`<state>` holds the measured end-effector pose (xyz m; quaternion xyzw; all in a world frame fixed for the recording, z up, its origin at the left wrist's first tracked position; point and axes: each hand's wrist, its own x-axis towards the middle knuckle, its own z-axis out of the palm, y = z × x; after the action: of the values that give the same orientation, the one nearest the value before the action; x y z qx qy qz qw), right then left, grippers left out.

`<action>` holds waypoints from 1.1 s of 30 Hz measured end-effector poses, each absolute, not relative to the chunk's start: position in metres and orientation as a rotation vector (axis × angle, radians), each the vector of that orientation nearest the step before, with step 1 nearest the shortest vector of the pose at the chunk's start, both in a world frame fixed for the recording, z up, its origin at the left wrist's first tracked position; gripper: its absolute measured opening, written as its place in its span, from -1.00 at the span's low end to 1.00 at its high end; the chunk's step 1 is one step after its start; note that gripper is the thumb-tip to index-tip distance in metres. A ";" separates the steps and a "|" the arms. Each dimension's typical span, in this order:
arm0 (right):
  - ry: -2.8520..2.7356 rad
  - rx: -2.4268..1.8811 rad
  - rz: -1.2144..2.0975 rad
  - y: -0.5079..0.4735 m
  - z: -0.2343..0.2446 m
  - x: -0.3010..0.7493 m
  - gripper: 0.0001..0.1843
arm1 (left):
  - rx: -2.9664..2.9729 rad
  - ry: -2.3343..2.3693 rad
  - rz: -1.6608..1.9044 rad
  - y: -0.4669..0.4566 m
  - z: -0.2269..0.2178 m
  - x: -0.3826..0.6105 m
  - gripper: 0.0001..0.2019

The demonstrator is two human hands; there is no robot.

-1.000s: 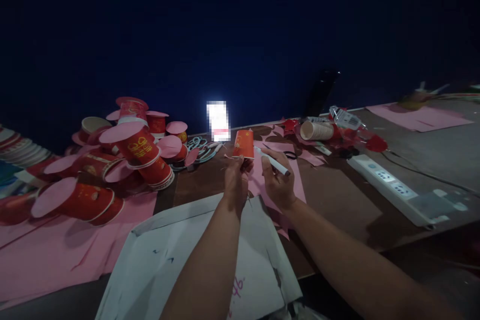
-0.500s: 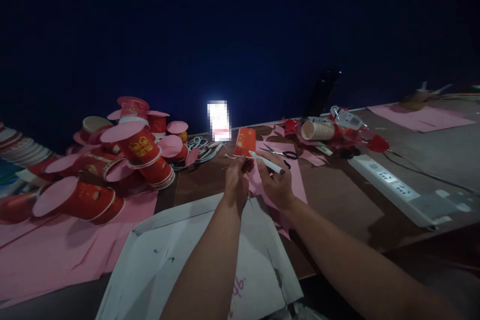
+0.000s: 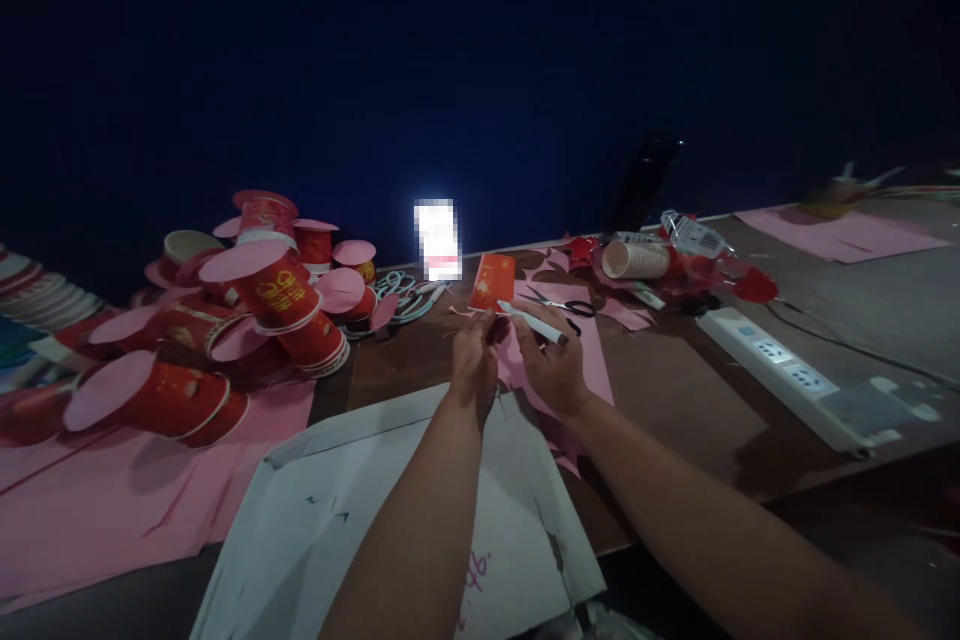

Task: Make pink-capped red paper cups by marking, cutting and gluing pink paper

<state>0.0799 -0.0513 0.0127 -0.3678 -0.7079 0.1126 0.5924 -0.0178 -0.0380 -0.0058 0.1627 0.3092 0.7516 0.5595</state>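
My left hand (image 3: 474, 352) has its fingers curled at the lower edge of a red, gold-printed piece (image 3: 493, 280). Whether that piece is a flat packet or the side of a paper cup, I cannot tell. A white marker (image 3: 541, 323) is gripped in my right hand (image 3: 556, 365), its tip pointing left, close to the left fingers and the red piece's lower edge. Black-handled scissors (image 3: 574, 307) lie just beyond the right hand on a pink paper sheet (image 3: 596, 360). The left fingertips are partly hidden.
Red paper cups with pink paper discs (image 3: 281, 295) are heaped at left on pink sheets (image 3: 97, 530). A white cardboard piece (image 3: 337, 480) lies under my forearms. Behind are a bright phone-like screen (image 3: 437, 238) and coiled cable (image 3: 405, 295). Stacked cups (image 3: 636, 260) and a power strip (image 3: 780, 370) are at right.
Very little differs. The marker and the red piece have shifted slightly, and the whole view has moved a touch. Both hands keep their holds.
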 end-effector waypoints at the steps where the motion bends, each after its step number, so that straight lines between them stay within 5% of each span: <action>1: -1.644 -0.845 0.261 -0.051 0.013 0.080 -0.76 | 0.388 0.727 1.770 -0.038 -0.006 -0.018 -0.85; 33: -1.627 -0.888 0.258 -0.053 0.012 0.080 -0.74 | 0.448 0.675 1.761 -0.039 -0.009 -0.018 -0.80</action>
<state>0.0797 -0.0525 0.0116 -0.3819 -0.6998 0.1109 0.5934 -0.0185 -0.0386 -0.0090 0.1906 0.2871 0.7488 0.5661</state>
